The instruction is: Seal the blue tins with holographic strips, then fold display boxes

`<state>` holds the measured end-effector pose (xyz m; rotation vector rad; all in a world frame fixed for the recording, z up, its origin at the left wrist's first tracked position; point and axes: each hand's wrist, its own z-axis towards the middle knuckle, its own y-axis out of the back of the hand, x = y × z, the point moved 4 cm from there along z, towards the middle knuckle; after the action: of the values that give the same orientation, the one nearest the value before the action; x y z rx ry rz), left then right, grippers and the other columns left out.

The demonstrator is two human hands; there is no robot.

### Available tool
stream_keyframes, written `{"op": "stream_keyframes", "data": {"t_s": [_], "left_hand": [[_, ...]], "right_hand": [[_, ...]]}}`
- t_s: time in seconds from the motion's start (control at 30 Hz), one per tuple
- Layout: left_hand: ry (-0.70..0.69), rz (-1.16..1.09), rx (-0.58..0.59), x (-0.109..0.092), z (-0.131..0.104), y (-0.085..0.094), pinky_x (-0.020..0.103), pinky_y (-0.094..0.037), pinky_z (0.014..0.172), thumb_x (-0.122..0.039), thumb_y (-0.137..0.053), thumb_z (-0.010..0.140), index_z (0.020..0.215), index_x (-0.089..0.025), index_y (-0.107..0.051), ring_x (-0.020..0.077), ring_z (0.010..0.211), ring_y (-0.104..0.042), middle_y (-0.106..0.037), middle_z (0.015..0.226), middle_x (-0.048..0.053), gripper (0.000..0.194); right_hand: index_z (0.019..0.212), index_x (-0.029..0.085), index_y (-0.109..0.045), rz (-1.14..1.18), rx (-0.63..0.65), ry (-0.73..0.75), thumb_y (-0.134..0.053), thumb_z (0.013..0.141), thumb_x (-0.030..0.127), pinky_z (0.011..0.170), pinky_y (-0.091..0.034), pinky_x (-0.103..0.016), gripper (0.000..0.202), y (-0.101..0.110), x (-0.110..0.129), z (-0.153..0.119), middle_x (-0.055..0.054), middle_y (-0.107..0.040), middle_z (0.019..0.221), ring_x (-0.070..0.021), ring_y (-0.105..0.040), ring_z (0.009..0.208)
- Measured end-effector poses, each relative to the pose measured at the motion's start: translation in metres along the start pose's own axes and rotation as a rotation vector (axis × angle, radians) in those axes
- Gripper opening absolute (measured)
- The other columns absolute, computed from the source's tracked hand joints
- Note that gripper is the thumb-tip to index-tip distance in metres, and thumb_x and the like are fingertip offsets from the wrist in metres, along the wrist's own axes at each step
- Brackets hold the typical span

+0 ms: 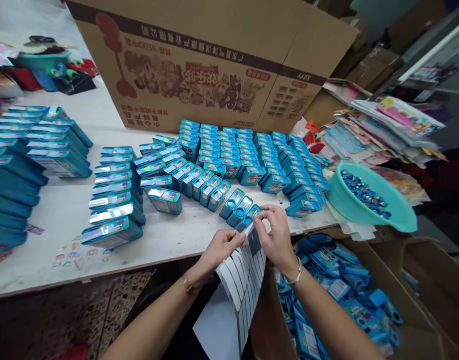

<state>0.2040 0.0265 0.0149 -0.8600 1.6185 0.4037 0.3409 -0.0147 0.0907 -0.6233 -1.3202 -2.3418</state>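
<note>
My left hand (224,246) pinches the upper edge of a sticker sheet (242,282) marked with rows of pale strips, which hangs down over my lap. At its top right corner, the fingers of my right hand (276,236) are closed on the sheet; whether a single sticker is between them cannot be made out. Just beyond the fingertips stands a blue box (252,214) with a round hole on top, partly covered by my right hand. Two similar boxes with holes, including this blue box (234,201), stand beside it in a slanting row.
Many blue boxes (229,150) stand in rows on the white table (184,230), with more stacks (60,150) at left. Behind them is a large cardboard carton (214,60). At right are a turquoise basin (364,212) of small shiny pieces and an open carton (398,280) of blue boxes.
</note>
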Motion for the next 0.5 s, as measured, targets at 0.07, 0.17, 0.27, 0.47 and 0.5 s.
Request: {"op": "stream_keyframes", "data": {"t_s": [0.07,0.17,0.27,0.47,0.5], "left_hand": [[-0.019,-0.02,-0.031,-0.001,0.006,0.001,0.024,-0.02,0.05,-0.075,-0.063,0.069,0.064,-0.016,-0.059,0.0079,0.048,-0.029,-0.039,0.05,-0.007,0.059],[-0.055,-0.026,-0.099,-0.001,0.01,0.002,0.024,-0.024,0.052,-0.072,-0.062,0.071,0.065,-0.016,-0.059,0.0092,0.053,-0.034,-0.043,0.055,-0.005,0.057],[-0.083,0.047,-0.123,0.001,0.013,0.004,0.025,-0.026,0.054,-0.068,-0.06,0.076,0.064,-0.016,-0.06,0.0102,0.055,-0.035,-0.044,0.056,-0.004,0.054],[-0.096,0.102,-0.143,0.005,0.015,0.005,0.025,-0.028,0.057,-0.059,-0.055,0.083,0.067,-0.014,-0.062,0.0111,0.058,-0.037,-0.047,0.058,-0.003,0.048],[-0.096,0.104,-0.151,0.004,0.015,0.005,0.025,-0.028,0.056,-0.059,-0.054,0.083,0.067,-0.015,-0.062,0.011,0.057,-0.037,-0.046,0.058,-0.004,0.048]], "right_hand": [[0.085,0.022,-0.058,0.019,-0.02,-0.025,-0.052,0.094,0.028,0.097,-0.042,-0.044,0.012,-0.004,-0.008,0.004,-0.011,-0.058,0.109,-0.0263,-0.053,0.114],[0.084,0.022,-0.057,0.078,-0.012,-0.087,-0.052,0.094,0.029,0.098,-0.043,-0.043,0.013,-0.011,-0.018,0.007,-0.011,-0.058,0.112,-0.0259,-0.055,0.116],[0.083,0.022,-0.058,0.11,0.0,-0.135,-0.052,0.093,0.03,0.096,-0.045,-0.041,0.014,-0.015,-0.024,0.009,-0.011,-0.059,0.11,-0.0256,-0.057,0.114],[0.081,0.022,-0.059,0.155,0.017,-0.217,-0.054,0.091,0.032,0.096,-0.045,-0.042,0.015,-0.02,-0.027,0.009,-0.011,-0.058,0.109,-0.0259,-0.056,0.112],[0.08,0.022,-0.059,0.158,0.011,-0.22,-0.054,0.091,0.032,0.096,-0.045,-0.042,0.016,-0.02,-0.027,0.009,-0.011,-0.058,0.108,-0.0262,-0.057,0.111]]}}
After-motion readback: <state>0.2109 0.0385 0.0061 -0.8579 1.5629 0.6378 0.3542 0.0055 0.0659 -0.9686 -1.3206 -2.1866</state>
